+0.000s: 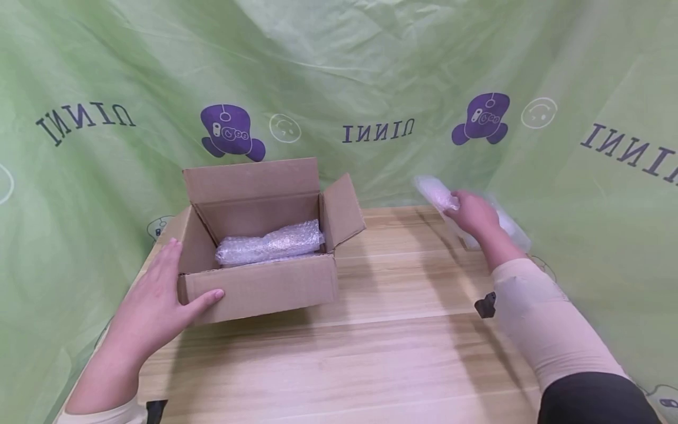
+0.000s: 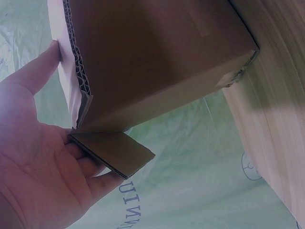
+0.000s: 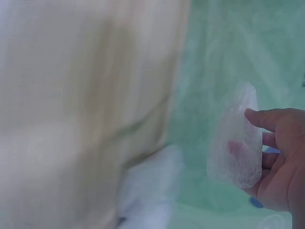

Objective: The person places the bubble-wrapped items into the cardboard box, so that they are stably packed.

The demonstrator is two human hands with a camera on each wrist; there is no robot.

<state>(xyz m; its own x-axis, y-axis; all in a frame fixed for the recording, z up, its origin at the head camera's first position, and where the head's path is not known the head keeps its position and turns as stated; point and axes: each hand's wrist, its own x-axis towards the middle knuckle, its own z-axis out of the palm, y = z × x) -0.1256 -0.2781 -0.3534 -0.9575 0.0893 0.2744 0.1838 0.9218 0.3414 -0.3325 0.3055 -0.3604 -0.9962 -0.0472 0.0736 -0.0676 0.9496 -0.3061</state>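
An open cardboard box [image 1: 265,290] stands on the left part of the table, with a bubble-wrapped bundle [image 1: 270,242] lying inside. My left hand [image 1: 153,306] rests on its front left corner, thumb on the front face, fingers along the left side flap [image 2: 114,152]. At the right back, my right hand [image 1: 477,218] holds a second bubble-wrapped piece [image 1: 435,191] above the table; in the right wrist view the thumb and fingers grip this wrapped piece [image 3: 236,143] by its edge. What is inside the wrap is unclear.
More clear wrap [image 1: 511,227] lies at the table's back right edge, behind my right wrist; it shows as a pale blurred shape [image 3: 150,188] in the right wrist view. A green printed curtain [image 1: 371,70] hangs behind the wooden table [image 1: 371,365].
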